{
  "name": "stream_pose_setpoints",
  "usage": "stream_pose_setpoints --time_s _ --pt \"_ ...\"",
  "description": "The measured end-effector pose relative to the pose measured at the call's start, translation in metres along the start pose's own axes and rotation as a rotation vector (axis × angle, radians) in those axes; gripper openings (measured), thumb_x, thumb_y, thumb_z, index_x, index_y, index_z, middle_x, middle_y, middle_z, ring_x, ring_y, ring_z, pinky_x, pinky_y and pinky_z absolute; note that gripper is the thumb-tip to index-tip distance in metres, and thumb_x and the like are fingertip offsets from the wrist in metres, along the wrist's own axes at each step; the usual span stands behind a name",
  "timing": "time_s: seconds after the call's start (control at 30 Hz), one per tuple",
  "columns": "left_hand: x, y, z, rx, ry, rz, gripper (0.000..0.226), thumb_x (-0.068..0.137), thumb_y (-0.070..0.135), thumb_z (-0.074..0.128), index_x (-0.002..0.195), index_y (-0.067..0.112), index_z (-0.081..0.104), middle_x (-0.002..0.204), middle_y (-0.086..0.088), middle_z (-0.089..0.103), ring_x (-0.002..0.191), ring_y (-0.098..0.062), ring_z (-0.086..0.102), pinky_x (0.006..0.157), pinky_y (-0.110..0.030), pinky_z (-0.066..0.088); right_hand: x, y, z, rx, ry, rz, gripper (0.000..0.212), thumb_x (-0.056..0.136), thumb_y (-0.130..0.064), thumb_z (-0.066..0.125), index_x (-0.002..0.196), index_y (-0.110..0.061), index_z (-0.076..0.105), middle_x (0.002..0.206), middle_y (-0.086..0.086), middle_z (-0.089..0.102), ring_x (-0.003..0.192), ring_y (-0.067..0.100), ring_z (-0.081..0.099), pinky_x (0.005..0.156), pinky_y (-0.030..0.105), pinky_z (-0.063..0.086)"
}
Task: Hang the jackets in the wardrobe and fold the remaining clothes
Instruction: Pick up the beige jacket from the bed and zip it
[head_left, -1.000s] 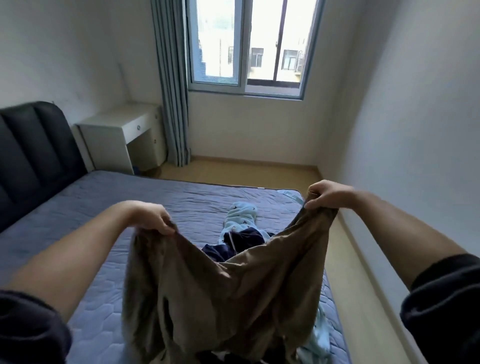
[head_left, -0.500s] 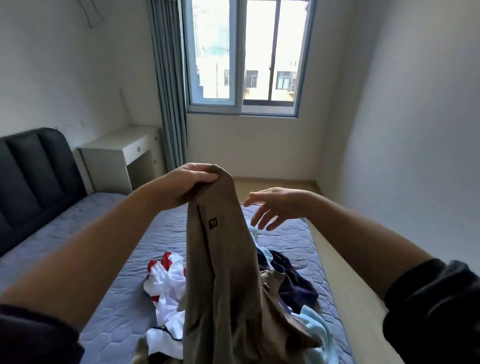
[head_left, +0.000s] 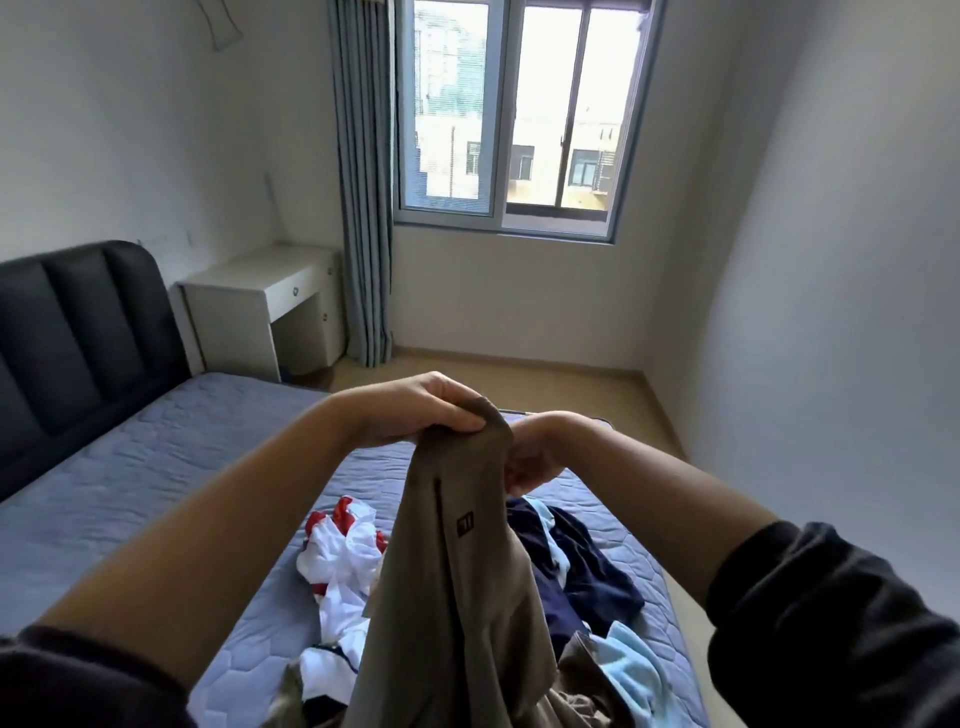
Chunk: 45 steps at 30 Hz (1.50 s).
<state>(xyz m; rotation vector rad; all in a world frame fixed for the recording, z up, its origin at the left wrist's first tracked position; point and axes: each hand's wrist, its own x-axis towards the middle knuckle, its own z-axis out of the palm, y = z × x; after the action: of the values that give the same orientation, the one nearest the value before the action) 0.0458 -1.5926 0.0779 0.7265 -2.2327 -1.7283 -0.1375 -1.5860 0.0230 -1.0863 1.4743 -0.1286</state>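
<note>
A khaki garment (head_left: 457, 587) with a small dark logo hangs doubled lengthwise over the bed. My left hand (head_left: 415, 410) grips its top edge. My right hand (head_left: 530, 462) is just behind the cloth below the top, fingers curled against it; the fabric hides part of the hand. On the mattress beneath lie a white and red garment (head_left: 343, 561), a navy garment (head_left: 576, 566) and a light blue one (head_left: 631, 670).
The grey quilted mattress (head_left: 156, 493) has a dark padded headboard (head_left: 72, 343) at the left. A white desk (head_left: 270, 306) and blue curtain (head_left: 363, 208) stand by the window. Bare floor (head_left: 571, 389) runs along the bed's far and right sides.
A second ago both hands held the khaki garment spread wide. The left hand took both ends together; the right hand let go, then came back in behind the cloth.
</note>
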Motion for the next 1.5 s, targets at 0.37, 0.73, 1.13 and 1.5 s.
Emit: stream_pose_setpoints --time_s 0.37,0.73,1.13,1.5 --pt "0.008 -0.027 -0.019 0.153 -0.281 -0.288 0.035 0.099 0.021 0.049 0.131 0.006 0.054 0.118 -0.015 0.066 0.101 -0.027 0.066 0.085 -0.034 0.056 -0.052 -0.027 -0.024 0.281 0.481 -0.405 0.032 0.085 0.012 0.043 0.066 -0.014 0.044 0.059 0.003 0.043 0.039 0.009 0.048 0.039 0.019 0.041" --pt "0.092 0.016 0.003 0.323 0.213 0.314 0.042 0.084 -0.009 0.063 0.122 0.006 0.055 0.099 0.000 0.061 0.083 -0.004 0.058 0.076 -0.023 0.051 -0.203 -0.078 -0.067 0.067 0.553 -0.758 0.015 0.085 -0.014 0.068 0.075 -0.022 0.060 0.078 0.001 0.059 0.070 0.013 0.058 0.050 0.019 0.048" --pt "0.072 0.101 -0.030 0.780 0.675 0.542 0.030 0.083 0.045 0.068 0.101 0.021 0.061 0.085 0.007 0.063 0.076 -0.011 0.056 0.068 -0.027 0.039 -0.241 -0.026 -0.112 -0.544 1.418 -0.508 0.019 0.088 -0.014 0.061 0.096 -0.001 0.072 0.092 0.016 0.070 0.087 0.025 0.065 0.060 0.022 0.040" --pt "0.027 0.084 -0.062 0.449 0.908 0.157 0.017 0.094 0.017 0.050 0.081 0.011 0.060 0.085 -0.014 0.061 0.082 -0.022 0.054 0.070 -0.030 0.037 -0.258 -0.029 -0.115 -0.387 1.530 -0.502 0.026 0.083 -0.005 0.051 0.099 -0.001 0.072 0.092 0.018 0.068 0.085 0.029 0.060 0.068 0.027 0.043"
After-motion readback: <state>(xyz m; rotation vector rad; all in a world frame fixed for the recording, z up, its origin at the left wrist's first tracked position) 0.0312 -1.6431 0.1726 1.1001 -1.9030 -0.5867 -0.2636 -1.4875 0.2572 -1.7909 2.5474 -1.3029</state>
